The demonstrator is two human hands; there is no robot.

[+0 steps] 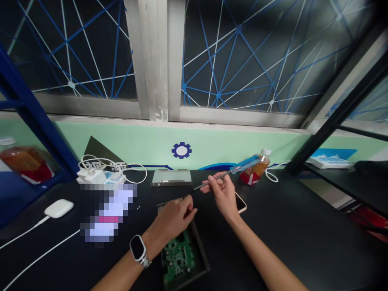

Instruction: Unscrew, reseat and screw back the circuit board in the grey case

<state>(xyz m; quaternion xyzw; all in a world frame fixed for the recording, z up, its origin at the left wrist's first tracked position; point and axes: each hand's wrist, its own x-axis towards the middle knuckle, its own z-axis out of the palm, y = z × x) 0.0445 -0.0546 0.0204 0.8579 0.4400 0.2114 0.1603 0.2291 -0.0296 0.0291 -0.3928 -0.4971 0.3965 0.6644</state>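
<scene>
My right hand (223,194) is closed around the shaft of a screwdriver (246,163). Its clear blue handle points up and right, and the bare tip slants down to the left, above the table. Below and left of that tip, my left hand (178,212) is curled with fingertips together over the far end of a metal case (202,252); whatever they may hold is hidden. Inside the case lies a green circuit board (180,258), partly covered by my left hand and wrist. A flat metal cover (171,178) rests farther back, near the wall.
Tiny bright parts (138,207) lie left of the case. A phone (241,203) is behind my right wrist, a drink bottle (251,176) beyond. At left are a power strip (110,177) with cables, a blurred-out object (112,214) and a white case (59,208). Shelf frames flank the table.
</scene>
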